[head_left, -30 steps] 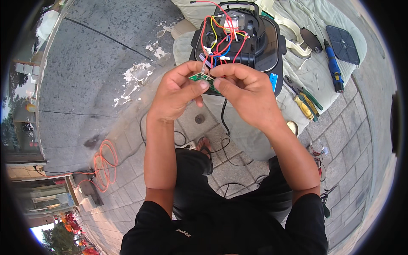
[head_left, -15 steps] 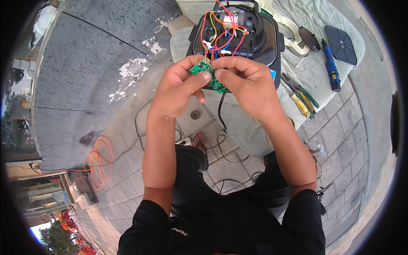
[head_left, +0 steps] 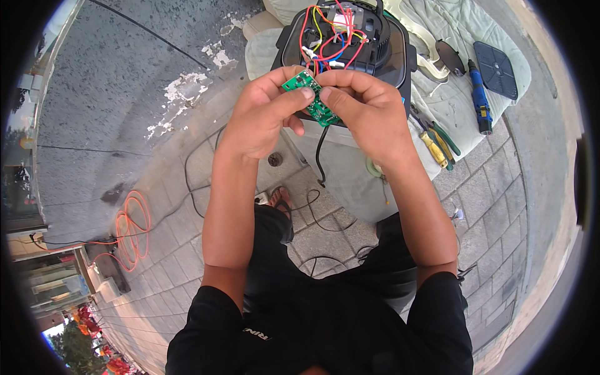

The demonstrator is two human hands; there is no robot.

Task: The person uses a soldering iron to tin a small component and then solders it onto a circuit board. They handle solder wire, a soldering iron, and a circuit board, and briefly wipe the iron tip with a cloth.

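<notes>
A green circuit board (head_left: pixel 321 112) is pinched between both my hands, tilted, with small dark components on its face. My left hand (head_left: pixel 265 112) grips its left side, thumb on top and fingers behind. My right hand (head_left: pixel 369 112) holds the other side the same way, the two sets of fingertips almost meeting at the board's top edge. Just beyond lies a black appliance (head_left: pixel 400 59) with its inside exposed. Red, yellow and blue wires (head_left: pixel 344 47) with white connectors loop over it and run down toward the board; my fingers hide where they end.
On the pale cloth (head_left: pixel 350 181) to the right lie yellow-handled and green-handled hand tools (head_left: pixel 437 147), a blue electric screwdriver (head_left: pixel 480 100), a dark square panel (head_left: pixel 497 69) and a cream plastic frame (head_left: pixel 431 62). A black cord (head_left: pixel 320 156) hangs in front. An orange cable (head_left: pixel 131 231) coils on the paving at left.
The view has shifted slightly, so the surroundings sit a little further left. Both hands keep their pinch on the circuit board, which shows slightly more of its face.
</notes>
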